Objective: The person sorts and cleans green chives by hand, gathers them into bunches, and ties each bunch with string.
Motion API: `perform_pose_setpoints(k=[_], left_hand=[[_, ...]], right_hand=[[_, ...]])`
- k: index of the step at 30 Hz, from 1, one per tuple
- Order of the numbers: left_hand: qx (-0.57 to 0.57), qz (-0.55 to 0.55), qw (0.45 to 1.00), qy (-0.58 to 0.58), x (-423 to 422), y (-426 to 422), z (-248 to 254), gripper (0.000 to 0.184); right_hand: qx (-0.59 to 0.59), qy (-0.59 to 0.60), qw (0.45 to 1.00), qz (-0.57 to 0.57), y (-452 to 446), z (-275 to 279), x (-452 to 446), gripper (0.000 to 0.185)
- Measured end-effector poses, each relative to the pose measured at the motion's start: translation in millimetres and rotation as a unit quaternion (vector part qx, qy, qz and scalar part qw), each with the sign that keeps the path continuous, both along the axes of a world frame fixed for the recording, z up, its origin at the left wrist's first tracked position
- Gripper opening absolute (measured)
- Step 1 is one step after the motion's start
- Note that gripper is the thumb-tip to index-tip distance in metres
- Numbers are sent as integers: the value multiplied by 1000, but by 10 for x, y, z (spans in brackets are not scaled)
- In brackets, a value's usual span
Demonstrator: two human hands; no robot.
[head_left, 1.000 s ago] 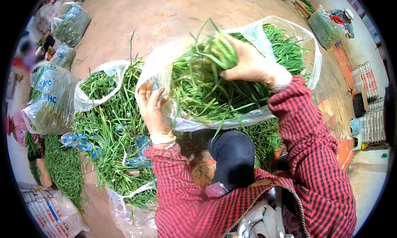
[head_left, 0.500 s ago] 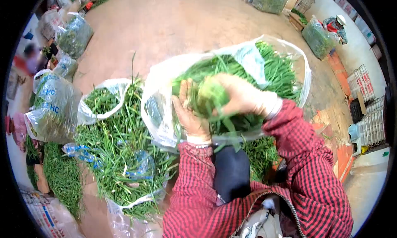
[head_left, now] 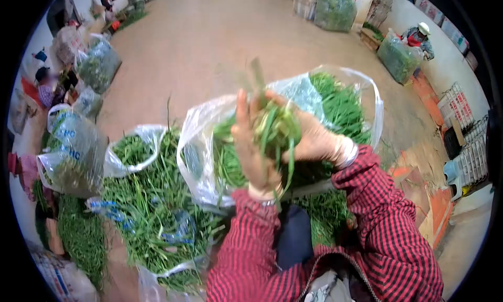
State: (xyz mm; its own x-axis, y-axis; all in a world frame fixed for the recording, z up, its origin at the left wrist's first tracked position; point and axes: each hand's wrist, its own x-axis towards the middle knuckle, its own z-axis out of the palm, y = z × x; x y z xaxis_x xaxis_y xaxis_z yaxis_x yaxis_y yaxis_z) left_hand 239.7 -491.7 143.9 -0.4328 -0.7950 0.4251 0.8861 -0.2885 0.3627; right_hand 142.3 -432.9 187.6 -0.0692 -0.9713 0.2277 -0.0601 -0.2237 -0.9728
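A bunch of long green leaves that look like chives, its pale cut ends towards me, is held up in front of my chest. My right hand is closed around it from the right. My left hand stands flat against its left side, fingers stretched upward and a little blurred. Below and behind both hands lies a large clear plastic bag with more green leaves inside. Pale blue plastic film lies over part of them. Some leaves hang from the bunch over my left wrist.
A heap of loose greens lies on my left beside an open bag. Filled bags line the left side. A person in a white hat sits at the right behind a filled bag. Plastic crates stand by the right wall.
The bunch has been lifted and turned so its cut ends face me. My left fingers have straightened upward. The view has tilted up slightly.
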Motion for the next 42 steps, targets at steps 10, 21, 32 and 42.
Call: perform_pose_setpoints(k=[10, 21, 32, 42], left_hand=[[-24, 44, 989, -138, -273, 141, -186, 67], [-444, 183, 805, -348, -612, 447, -252, 141], [-515, 334, 779, -127, -688, 1412, 1432, 145], [97, -464, 880, 13, -335, 2333, 919, 38]], right_hand=[[57, -33, 950, -306, 801, -15, -623, 25], [101, 24, 945, -311, 922, 85, -481, 48], [-403, -59, 836, -369, 2742, 1182, -914, 51], [115, 463, 808, -347, 2886, 1381, 207, 86]])
